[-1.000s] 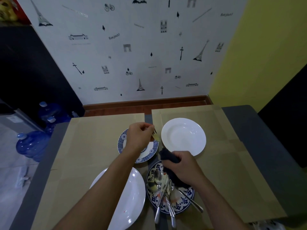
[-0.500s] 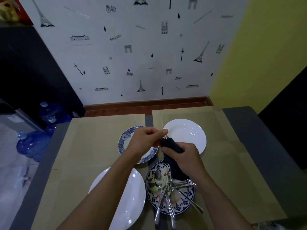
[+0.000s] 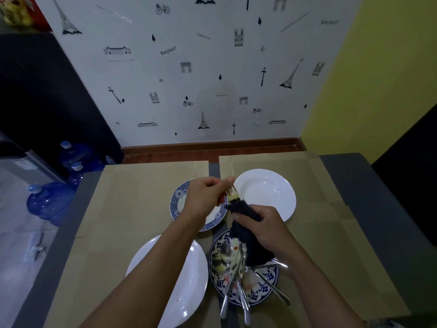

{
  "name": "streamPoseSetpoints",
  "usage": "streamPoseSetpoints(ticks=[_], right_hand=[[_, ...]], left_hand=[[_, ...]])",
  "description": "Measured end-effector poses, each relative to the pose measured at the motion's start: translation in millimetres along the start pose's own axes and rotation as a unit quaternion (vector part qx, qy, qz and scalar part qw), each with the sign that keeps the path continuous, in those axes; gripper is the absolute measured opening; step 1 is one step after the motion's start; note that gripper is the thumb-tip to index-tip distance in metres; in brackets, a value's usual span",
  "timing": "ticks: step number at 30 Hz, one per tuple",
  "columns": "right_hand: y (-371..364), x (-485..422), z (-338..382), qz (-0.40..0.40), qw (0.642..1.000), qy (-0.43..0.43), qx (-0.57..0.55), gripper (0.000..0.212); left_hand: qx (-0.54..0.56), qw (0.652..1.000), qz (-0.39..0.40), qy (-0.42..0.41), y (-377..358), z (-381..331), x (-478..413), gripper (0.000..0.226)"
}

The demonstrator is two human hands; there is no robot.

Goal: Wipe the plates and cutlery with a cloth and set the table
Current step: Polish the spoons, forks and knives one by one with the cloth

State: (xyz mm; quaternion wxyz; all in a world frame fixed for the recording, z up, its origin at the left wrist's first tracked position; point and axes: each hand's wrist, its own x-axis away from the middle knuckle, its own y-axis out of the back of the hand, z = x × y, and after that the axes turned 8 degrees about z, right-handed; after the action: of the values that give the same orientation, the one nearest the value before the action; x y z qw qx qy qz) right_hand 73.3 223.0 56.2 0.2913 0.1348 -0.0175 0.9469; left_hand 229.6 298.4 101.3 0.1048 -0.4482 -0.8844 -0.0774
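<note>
Brown paper sheets [image 3: 142,197] cover grey table [image 3: 354,176]; Paris-sticker wall [image 3: 212,67], yellow wall [image 3: 378,79] right | blue water jugs [image 3: 49,202] on floor, left | glossy round far white plate [image 3: 267,192], near white plate [image 3: 179,280], blue-rimmed plate [image 3: 179,197] | patterned plate [image 3: 260,294] holds metal cutlery [image 3: 236,275] | left hand [image 3: 205,197] pinches fork [image 3: 233,194] at its head; right hand [image 3: 264,223] grips fuzzy dark cloth [image 3: 246,235] around its handle

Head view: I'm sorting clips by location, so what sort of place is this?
Probably a home dining corner: a table set with plates and piled cutlery, large blue water bottles on the floor beside it, and Paris-themed wallpaper behind.
</note>
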Motion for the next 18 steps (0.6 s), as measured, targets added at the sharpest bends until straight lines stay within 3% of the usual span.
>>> streamPoseSetpoints(ticks=[3, 7, 9, 13, 15, 18], right_hand=[[1.3, 4.8, -4.0, 0.000, 0.999, -0.003, 0.041, 0.016], [-6.0, -0.7, -3.2, -0.052, 0.977, 0.045, 0.204, 0.039], [-9.0, -5.1, -2.7, -0.057, 0.966, 0.068, 0.241, 0.040], [-5.9, -8.1, -2.9, -0.040, 0.986, 0.045, 0.153, 0.038], [-3.8, -6.2, -1.1, -0.034, 0.993, 0.024, 0.109, 0.046], [-4.6, -4.1, 2.8, -0.031, 0.998, 0.002, 0.048, 0.038]], left_hand=[[-0.024, 0.999, -0.032, -0.010, 4.2, -0.2, -4.3, 0.032], [-0.080, 0.996, -0.015, -0.023, -6.4, 1.0, -1.9, 0.025], [-0.081, 0.996, 0.004, -0.029, -11.0, -0.2, -1.3, 0.027], [-0.074, 0.996, 0.028, -0.034, -6.3, 0.5, -4.0, 0.032], [-0.092, 0.994, 0.048, -0.021, -2.4, 5.2, -4.9, 0.027], [-0.089, 0.992, 0.092, -0.009, -2.1, 9.9, -3.7, 0.018]])
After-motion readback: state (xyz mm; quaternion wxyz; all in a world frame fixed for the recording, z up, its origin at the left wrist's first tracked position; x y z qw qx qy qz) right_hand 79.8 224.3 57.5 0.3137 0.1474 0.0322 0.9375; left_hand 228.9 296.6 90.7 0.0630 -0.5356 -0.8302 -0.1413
